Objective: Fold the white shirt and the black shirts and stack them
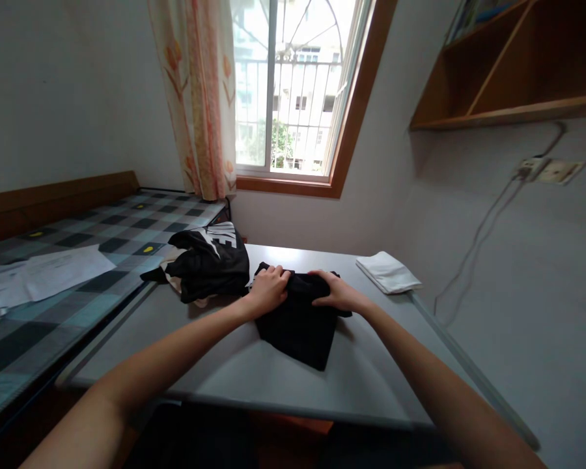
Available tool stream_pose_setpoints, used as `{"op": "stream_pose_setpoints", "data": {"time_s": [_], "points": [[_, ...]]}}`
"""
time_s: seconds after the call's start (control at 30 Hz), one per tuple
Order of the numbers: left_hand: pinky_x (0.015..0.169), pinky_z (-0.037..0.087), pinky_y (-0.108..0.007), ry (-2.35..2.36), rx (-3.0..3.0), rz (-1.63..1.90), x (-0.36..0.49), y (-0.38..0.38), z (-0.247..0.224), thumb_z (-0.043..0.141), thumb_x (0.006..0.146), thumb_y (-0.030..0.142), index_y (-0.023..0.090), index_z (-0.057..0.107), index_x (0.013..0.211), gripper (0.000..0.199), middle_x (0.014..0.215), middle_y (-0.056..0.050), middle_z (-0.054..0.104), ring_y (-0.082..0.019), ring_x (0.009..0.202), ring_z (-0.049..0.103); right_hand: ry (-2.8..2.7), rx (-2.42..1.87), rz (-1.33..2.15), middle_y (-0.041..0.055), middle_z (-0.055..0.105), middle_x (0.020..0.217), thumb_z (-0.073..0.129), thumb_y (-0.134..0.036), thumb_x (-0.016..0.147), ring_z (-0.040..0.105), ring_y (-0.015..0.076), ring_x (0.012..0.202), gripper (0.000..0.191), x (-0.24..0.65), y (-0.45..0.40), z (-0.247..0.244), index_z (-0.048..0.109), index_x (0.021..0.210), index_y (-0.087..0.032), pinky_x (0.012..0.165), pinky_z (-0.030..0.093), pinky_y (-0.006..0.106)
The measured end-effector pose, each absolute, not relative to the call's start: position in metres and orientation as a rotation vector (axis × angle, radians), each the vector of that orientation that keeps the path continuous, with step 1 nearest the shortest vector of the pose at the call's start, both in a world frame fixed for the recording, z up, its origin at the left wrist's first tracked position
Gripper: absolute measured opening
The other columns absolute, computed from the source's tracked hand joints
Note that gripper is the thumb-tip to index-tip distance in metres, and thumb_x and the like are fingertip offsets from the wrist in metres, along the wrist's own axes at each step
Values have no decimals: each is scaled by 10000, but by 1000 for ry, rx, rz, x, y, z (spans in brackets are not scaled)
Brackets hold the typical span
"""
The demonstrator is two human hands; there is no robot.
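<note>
A black garment (297,332), partly folded, lies on the white table (215,365); its exact kind does not show. My left hand (269,291) grips its far left part, fingers curled over the cloth. On the far right part, my right hand (340,292) holds the fabric between thumb and fingers. The cloth is bunched between both hands, while its near end spreads flat toward me and narrows to a corner. Left of my left hand sits a crumpled heap of black clothing (215,267) with white lettering and some pale cloth beneath.
A folded white cloth (388,271) rests at the table's far right. Along the left stands a bed with a checked mattress (102,228) and papers (63,273). Ahead are a window (293,98) and curtain (200,98). A wooden shelf (498,111) and cords (488,221) are on the right wall.
</note>
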State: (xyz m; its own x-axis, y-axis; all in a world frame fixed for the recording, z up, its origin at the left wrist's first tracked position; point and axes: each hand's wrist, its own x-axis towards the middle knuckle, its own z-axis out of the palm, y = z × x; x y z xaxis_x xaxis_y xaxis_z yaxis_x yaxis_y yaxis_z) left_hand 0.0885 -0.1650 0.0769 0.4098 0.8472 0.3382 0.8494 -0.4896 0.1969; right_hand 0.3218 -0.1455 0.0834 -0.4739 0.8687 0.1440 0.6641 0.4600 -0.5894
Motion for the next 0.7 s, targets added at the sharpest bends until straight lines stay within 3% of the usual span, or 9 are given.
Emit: {"op": "stream_pose_setpoints", "data": {"time_s": [0.07,0.17,0.3,0.4,0.47,0.57,0.63,0.7], "points": [[843,439,-382,-1649,-2680,-799,81,-157,82,514,844,248,190,672,1049,266,1005,-126,641,-273,949,598,-2354,-1332,560,72,637,1109,748,-206,634,593,235,993,531,326,-146,83,644,1153,-246,898,451,359],[786,463,-335,-1759,-2681,-1364,60,-141,96,511,840,255,180,699,904,212,909,-90,673,-229,859,622,-2302,-1377,409,71,671,963,613,-192,743,611,223,884,207,339,-141,86,708,925,-223,848,455,348],[595,444,-258,-1907,-2479,-2320,18,-121,124,614,784,331,151,669,901,222,773,-37,641,-143,654,576,-1983,-1368,321,62,670,865,592,-244,733,596,218,840,121,369,-127,99,669,815,-201,815,452,340],[551,419,-218,-1865,-2132,-2905,-11,-115,141,685,755,271,165,612,962,245,716,10,593,-92,587,527,-1713,-1309,413,14,608,719,605,-342,709,549,180,703,161,389,-122,112,626,774,-196,659,451,295],[540,417,-206,-1867,-2104,-2966,-23,-115,146,683,757,222,178,601,962,226,713,16,583,-85,582,519,-1587,-1236,529,-16,558,656,610,-418,716,501,145,620,228,395,-124,118,603,765,-195,569,416,262],[522,412,-203,-1964,-2290,-2796,-26,-118,142,681,732,195,167,645,894,168,721,-4,595,-95,586,520,-1439,-1122,706,-27,569,685,648,-469,705,507,131,622,285,388,-127,122,593,799,-206,558,422,248],[589,465,-237,-2050,-2529,-2374,-20,-122,135,697,708,225,178,683,852,152,762,-21,611,-137,674,565,-1320,-1072,826,-26,595,718,672,-467,685,542,138,654,294,376,-129,124,589,819,-219,585,453,254],[780,513,-323,-2014,-2684,-1832,-11,-127,128,730,681,294,205,714,854,195,898,-48,618,-213,894,596,-1209,-1032,927,-27,616,742,688,-451,666,572,144,684,296,363,-131,128,586,834,-229,618,481,261]]}}
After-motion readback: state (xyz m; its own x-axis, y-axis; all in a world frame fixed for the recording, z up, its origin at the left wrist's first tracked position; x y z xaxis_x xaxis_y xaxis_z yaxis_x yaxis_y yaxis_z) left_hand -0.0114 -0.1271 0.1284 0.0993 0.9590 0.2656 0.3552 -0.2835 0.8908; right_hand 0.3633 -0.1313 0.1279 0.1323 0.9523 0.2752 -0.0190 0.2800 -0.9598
